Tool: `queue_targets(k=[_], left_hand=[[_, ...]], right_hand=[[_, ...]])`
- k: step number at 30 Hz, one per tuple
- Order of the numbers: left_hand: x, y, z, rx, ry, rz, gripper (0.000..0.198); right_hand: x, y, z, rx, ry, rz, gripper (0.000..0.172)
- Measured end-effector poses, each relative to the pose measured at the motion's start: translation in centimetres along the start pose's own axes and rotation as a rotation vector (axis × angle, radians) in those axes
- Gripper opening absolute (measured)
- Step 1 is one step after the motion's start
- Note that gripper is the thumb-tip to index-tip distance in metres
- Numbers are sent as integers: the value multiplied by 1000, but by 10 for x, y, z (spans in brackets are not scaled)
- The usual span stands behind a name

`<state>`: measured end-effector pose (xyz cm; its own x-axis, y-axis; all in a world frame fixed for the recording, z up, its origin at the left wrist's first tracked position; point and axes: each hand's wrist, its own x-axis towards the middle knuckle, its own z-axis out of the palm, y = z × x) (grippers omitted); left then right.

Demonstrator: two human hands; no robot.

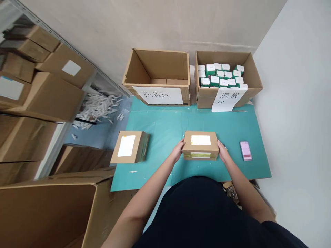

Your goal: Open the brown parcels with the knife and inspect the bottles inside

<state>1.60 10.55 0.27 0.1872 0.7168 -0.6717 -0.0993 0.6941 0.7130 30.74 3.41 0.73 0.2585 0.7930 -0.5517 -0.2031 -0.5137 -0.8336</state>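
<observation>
While the left hand and right hand grip the brown box between them over the green table, this looks like the holding step, and the next move seems to need both hands steady.

Just one camera is at work here, worn on the head of the person at the bench. It looks forward and steeply down, so the dark shirt looms closest, along the bottom edge. The bench sits within the person's reach, across the middle of the view, and the back wall closes off the top. It's a wide look, too, catching stacked cartons at far left and a white wall at far right.
</observation>
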Motion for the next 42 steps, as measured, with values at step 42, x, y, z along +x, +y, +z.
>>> queue_targets(k=[42], left_hand=[[-59, -83, -29, 537, -248, 189, 83]], right_hand=[[-68, 103, -43, -352, -35, -207, 68]])
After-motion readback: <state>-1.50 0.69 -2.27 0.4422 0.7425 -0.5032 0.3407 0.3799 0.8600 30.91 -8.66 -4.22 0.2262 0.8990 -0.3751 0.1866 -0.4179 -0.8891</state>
